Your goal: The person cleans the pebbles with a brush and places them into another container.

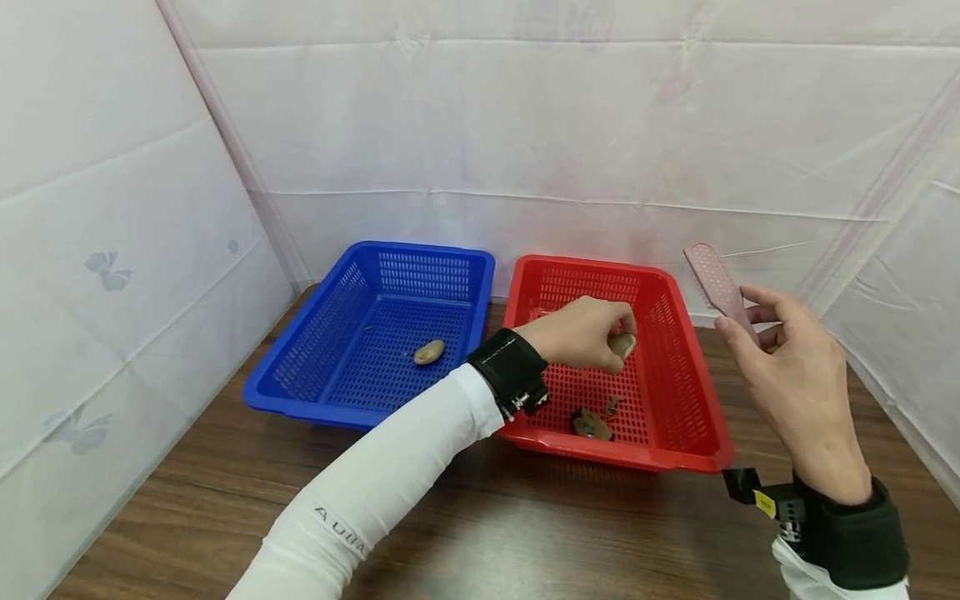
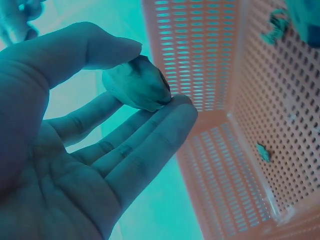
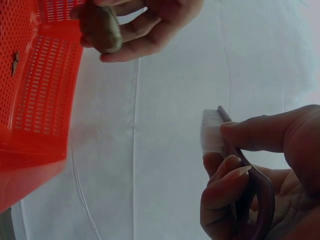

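An oval tan lump (image 1: 622,346) is held in the air over the red basket (image 1: 630,452), clear of its floor. The left hand (image 1: 581,332) has it in a pinch: thumb on one side, fingertips on the other, the grip parted only by the lump's own thickness, with the palm well away from it.

To the right of the red basket, and raised above the table, the right hand (image 1: 802,383) holds a pinkish-purple brush (image 1: 712,279). Its grip is closed around the brush, thumb on the back and fingers curled about the looped handle. The right wrist view shows the white bristles (image 3: 212,131) and a space between them and the lump.

Inside the red basket, near its front wall, a dark-stained brown lump (image 1: 592,425) lies on the slotted floor, with a small brown scrap (image 1: 612,406) just beside it.

Just left of the red basket stands a blue basket (image 1: 292,406); a second tan lump (image 1: 429,352) lies on its floor, towards the red one.

Beneath the red basket is the dark wood-grained table (image 1: 525,533). Behind it hangs a creased white sheet (image 1: 480,125). Reaching across its left side is a white sleeve (image 1: 390,467) with a black wristband (image 1: 507,365).
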Demonstrator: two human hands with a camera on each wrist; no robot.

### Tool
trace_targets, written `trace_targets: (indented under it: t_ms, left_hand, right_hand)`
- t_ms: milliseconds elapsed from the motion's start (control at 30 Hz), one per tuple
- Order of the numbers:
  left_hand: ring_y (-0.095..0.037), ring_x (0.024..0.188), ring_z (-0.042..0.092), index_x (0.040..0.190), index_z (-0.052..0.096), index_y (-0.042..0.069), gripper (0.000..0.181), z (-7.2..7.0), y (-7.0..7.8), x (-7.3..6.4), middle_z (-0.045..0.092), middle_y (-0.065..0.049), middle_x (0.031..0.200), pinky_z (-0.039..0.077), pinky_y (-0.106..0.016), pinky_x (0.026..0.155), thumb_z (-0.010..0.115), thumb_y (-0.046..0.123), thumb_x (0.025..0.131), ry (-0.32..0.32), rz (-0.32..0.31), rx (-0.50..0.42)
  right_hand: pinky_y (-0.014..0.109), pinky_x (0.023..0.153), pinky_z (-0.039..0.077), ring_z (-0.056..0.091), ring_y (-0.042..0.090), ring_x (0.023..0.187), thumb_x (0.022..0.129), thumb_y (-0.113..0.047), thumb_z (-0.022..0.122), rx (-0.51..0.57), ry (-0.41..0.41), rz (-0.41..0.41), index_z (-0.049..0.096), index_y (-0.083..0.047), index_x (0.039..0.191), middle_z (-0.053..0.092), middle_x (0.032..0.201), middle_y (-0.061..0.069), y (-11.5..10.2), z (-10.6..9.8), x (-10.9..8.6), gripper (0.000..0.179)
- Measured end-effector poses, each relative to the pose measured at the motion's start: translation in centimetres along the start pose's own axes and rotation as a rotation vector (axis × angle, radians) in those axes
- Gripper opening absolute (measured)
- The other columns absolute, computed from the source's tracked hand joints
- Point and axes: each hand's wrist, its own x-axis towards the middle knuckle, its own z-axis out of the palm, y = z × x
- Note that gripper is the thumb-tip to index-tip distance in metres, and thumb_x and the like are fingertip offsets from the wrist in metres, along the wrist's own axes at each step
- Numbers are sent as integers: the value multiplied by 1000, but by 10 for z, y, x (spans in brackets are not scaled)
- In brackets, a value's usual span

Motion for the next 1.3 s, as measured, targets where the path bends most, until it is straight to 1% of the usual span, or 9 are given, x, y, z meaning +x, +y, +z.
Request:
trace_targets:
  t_ms: [200, 467, 667, 733, 967, 1133, 1300]
  left_hand:
    - [-9, 97, 63, 121, 63, 10, 29, -4, 0, -8, 68, 1, 103, 54, -15, 81, 78, 10, 96, 74, 18, -93]
    - [-9, 104, 64, 129, 63, 10, 35, -10, -2, -15, 69, -1, 115, 54, -16, 84, 77, 10, 96, 157, 19, -168]
    - [-7, 96, 67, 133, 63, 11, 40, -12, -2, -23, 69, -1, 117, 57, -18, 83, 77, 12, 96, 243, 30, -274]
    - [-7, 94, 69, 136, 62, 11, 41, -13, -1, -26, 69, -2, 119, 58, -19, 82, 77, 12, 97, 255, 36, -312]
    - [-9, 98, 70, 139, 61, 9, 44, -10, -3, -33, 68, -7, 126, 59, -21, 86, 77, 8, 98, 301, 72, -414]
    - [-14, 104, 72, 140, 60, 7, 45, -8, -7, -38, 66, -10, 129, 59, -24, 92, 76, 5, 98, 324, 98, -509]
    - [-18, 104, 73, 141, 60, 4, 45, -7, -9, -44, 64, -13, 131, 60, -28, 93, 74, 3, 99, 343, 135, -615]
  right_hand:
    - [7, 55, 38, 48, -2, 79, 101, -11, 73, 1, -5, -10, 58, 4, 146, 64, 117, 28, -1, 1, -1, 50]
    - [7, 57, 37, 48, 4, 80, 101, -10, 73, -5, -7, -11, 57, 4, 147, 64, 118, 30, -1, 4, -3, 50]
    - [5, 59, 37, 48, -1, 79, 101, -10, 73, 6, 9, -24, 59, 3, 146, 65, 116, 28, -3, 6, -3, 49]
    - [5, 60, 37, 48, -3, 79, 101, -10, 74, 13, 15, -35, 60, 2, 146, 66, 116, 27, -4, 6, -4, 49]
    - [5, 63, 38, 50, -4, 79, 100, -9, 75, 61, 20, -61, 61, 0, 146, 65, 116, 24, -7, 10, -5, 48]
    - [6, 63, 39, 52, -3, 79, 98, -6, 76, 115, 31, -84, 64, -1, 143, 66, 113, 19, -8, 13, -6, 47]
    - [7, 62, 41, 54, -1, 77, 98, -6, 78, 158, 31, -96, 66, -3, 142, 66, 108, 13, -10, 14, -7, 46]
